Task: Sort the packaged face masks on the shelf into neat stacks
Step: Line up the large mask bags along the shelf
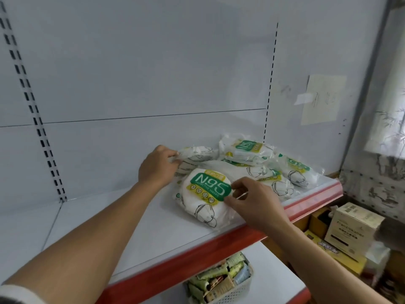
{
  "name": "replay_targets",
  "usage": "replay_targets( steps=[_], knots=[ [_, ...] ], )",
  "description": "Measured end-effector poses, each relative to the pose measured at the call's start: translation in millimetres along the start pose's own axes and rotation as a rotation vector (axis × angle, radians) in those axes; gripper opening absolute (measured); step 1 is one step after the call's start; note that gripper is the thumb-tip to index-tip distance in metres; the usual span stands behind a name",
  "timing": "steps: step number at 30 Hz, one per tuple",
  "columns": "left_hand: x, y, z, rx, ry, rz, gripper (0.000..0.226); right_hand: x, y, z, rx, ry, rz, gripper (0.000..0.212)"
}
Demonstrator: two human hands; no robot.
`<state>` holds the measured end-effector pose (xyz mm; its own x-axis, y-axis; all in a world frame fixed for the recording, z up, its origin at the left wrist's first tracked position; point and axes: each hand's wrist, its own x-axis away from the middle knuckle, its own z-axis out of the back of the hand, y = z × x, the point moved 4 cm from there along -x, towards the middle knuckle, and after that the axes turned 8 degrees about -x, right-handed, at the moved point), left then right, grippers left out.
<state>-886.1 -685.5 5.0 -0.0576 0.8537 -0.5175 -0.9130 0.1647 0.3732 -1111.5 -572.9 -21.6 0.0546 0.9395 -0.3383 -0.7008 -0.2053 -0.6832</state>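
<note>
I read the shelf (109, 227) running from lower left to centre right of the frame; the packaged face masks (274, 170) lie in a loose heap at centre right, near its red front edge. The front N95 packet (203, 200) lies flat between both hands; the right hand (255, 202), fingers curled, pinches the packet's clear wrapper at its right edge. The left hand (156, 166), above and left of that packet, has its fingers curled round the edge of a rear packet (195, 154). A basket (230, 281) sits on the lower shelf, bottom centre.
</note>
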Motion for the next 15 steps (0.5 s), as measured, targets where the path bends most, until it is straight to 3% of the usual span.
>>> replay_targets(
  steps=[7, 13, 15],
  knots=[
    [43.3, -61.6, 88.4, -0.083, 0.119, -0.089, 0.027, -4.2, -37.0, -20.4, -0.102, 0.003, 0.034, 0.009],
    [91.8, -141.5, 162.1, 0.175, 0.227, -0.013, 0.037, 1.8, -98.1, -63.2, -0.305, 0.009, 0.127, 0.013],
    [108.5, -162.4, 183.9, 0.284, 0.244, 0.033, 0.03, 3.3, -117.7, -82.0, -0.362, -0.001, 0.158, 0.014]
  ],
)
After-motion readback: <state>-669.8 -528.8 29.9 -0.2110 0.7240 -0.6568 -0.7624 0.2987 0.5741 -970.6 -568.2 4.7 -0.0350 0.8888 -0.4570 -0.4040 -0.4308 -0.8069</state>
